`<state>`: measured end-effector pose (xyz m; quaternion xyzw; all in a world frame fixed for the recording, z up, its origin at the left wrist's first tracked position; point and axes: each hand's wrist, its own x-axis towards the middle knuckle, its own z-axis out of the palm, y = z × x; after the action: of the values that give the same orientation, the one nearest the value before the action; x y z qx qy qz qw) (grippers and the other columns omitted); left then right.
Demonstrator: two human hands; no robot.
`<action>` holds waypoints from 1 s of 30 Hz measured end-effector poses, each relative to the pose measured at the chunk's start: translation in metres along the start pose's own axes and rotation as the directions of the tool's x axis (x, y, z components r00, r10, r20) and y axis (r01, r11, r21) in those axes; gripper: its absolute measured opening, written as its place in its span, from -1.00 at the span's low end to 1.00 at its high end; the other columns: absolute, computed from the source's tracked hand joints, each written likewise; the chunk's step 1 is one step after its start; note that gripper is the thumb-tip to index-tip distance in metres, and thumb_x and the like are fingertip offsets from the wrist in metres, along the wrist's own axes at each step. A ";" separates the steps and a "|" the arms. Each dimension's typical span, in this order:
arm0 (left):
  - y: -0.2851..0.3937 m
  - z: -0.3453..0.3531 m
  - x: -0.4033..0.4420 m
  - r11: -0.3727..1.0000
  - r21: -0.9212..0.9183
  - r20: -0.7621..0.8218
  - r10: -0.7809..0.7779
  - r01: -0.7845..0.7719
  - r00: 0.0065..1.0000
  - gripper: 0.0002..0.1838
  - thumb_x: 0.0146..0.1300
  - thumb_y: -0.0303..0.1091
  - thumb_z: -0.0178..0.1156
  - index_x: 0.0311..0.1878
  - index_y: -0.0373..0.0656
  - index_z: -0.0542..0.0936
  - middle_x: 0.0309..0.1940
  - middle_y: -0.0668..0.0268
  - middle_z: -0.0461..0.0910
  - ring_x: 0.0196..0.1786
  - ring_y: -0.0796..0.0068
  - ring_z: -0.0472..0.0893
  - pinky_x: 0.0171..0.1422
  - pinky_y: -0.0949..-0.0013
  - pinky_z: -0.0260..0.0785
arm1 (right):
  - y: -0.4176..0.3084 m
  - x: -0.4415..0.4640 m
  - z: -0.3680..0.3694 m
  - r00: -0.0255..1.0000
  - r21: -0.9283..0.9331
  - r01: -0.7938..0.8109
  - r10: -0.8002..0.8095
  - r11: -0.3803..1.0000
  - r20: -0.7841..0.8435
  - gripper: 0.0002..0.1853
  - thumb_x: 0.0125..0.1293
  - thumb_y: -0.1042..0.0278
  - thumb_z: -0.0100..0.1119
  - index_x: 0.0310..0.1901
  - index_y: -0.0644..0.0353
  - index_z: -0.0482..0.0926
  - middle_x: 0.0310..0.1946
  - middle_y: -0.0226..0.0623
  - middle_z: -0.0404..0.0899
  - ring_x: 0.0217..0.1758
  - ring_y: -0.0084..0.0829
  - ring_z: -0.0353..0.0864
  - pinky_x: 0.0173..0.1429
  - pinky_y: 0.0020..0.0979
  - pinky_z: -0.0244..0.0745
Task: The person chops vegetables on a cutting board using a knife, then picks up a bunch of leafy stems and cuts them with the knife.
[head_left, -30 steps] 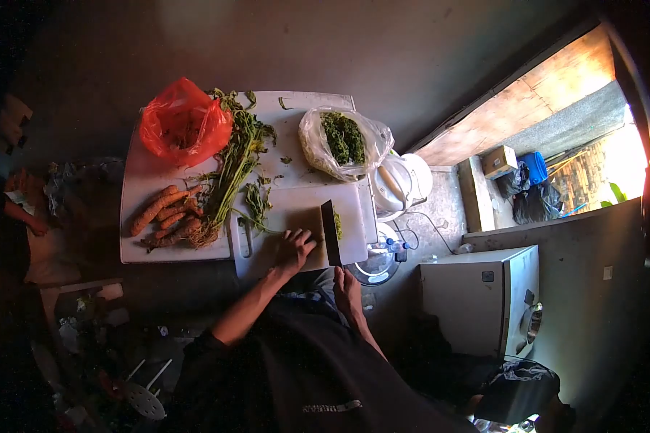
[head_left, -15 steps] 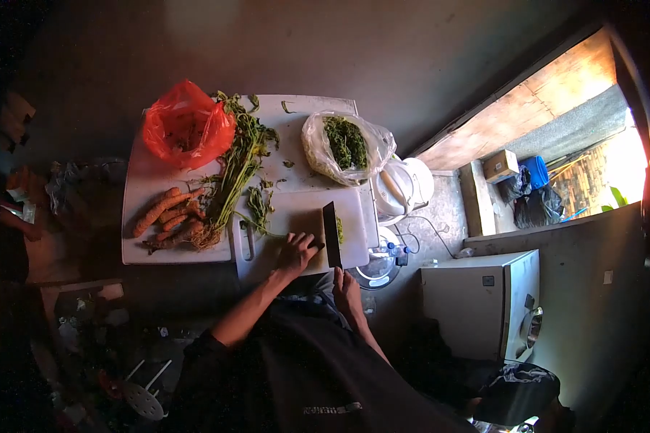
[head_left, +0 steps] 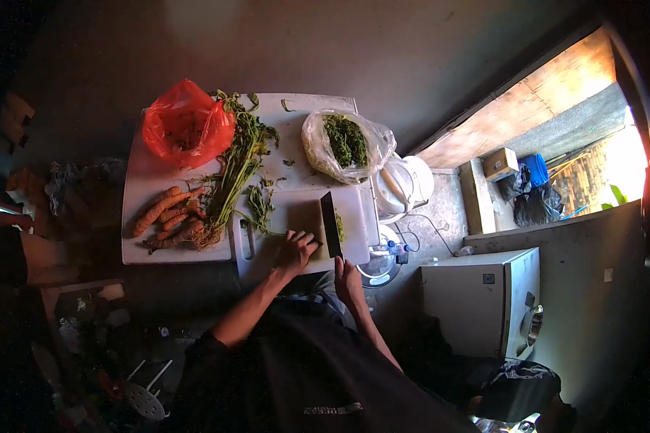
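Note:
My right hand (head_left: 349, 280) is wrapped round the handle of a wide dark knife (head_left: 331, 225), whose blade lies across a white cutting board (head_left: 289, 203). Chopped green bits (head_left: 340, 226) lie just right of the blade. My left hand (head_left: 296, 252) rests on the board left of the knife with its fingers bent; what is under them is hidden in shadow. A green stem and leaves (head_left: 258, 206) lie on the board's upper left. Beyond are a bunch of leafy stalks (head_left: 232, 169), orange carrots (head_left: 167, 211) and a clear bag of greens (head_left: 345, 141).
A red plastic bag (head_left: 188, 124) stands on the back left of the white table (head_left: 141, 249). Right of the table are a white appliance (head_left: 404, 184) and a white fridge (head_left: 469, 296). At the far left edge, a person's hand (head_left: 13, 220) shows beside a bright screen.
The knife has shifted slightly away from me and to the left, and my right hand has moved up with it. My left hand is nearly unmoved. The person's hand at far left has moved.

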<state>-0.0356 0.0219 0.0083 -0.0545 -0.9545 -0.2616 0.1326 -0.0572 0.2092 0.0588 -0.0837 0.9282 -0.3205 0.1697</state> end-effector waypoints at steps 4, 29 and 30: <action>-0.001 0.000 -0.001 0.999 -0.006 -0.119 0.044 -0.045 0.992 -0.82 0.07 -0.40 0.14 -0.30 -0.11 0.69 -0.08 0.19 0.59 0.04 0.23 0.53 0.16 0.11 0.26 | 0.003 -0.010 0.011 0.993 -0.012 0.080 -0.080 0.997 -0.083 -0.53 0.51 0.02 -0.14 -0.30 0.33 0.48 -0.48 0.30 0.52 -0.29 0.40 0.50 -0.25 0.24 0.32; 0.000 -0.003 0.001 0.999 0.017 -0.070 0.042 -0.041 0.997 -0.85 0.11 -0.34 0.14 -0.34 -0.03 0.70 -0.32 0.32 0.55 -0.10 0.28 0.54 0.06 0.15 0.27 | -0.009 0.016 0.010 0.976 -0.062 0.194 -0.199 0.979 -0.092 -0.56 0.50 0.11 -0.06 -0.38 0.38 0.46 -0.50 0.31 0.50 -0.36 0.34 0.51 -0.36 0.18 0.29; 0.000 -0.003 0.001 1.000 -0.012 -0.057 0.018 -0.019 0.998 -0.85 0.11 -0.35 0.15 -0.33 -0.02 0.70 -0.33 0.33 0.55 -0.11 0.27 0.54 0.05 0.15 0.27 | -0.006 0.013 0.012 0.986 -0.030 0.146 -0.148 0.989 -0.080 -0.56 0.50 0.11 -0.06 -0.38 0.38 0.46 -0.49 0.31 0.50 -0.35 0.33 0.51 -0.36 0.18 0.29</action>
<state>-0.0362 0.0202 0.0115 -0.0568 -0.9481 -0.2677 0.1618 -0.0648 0.1942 0.0508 -0.1406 0.9295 -0.3239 0.1066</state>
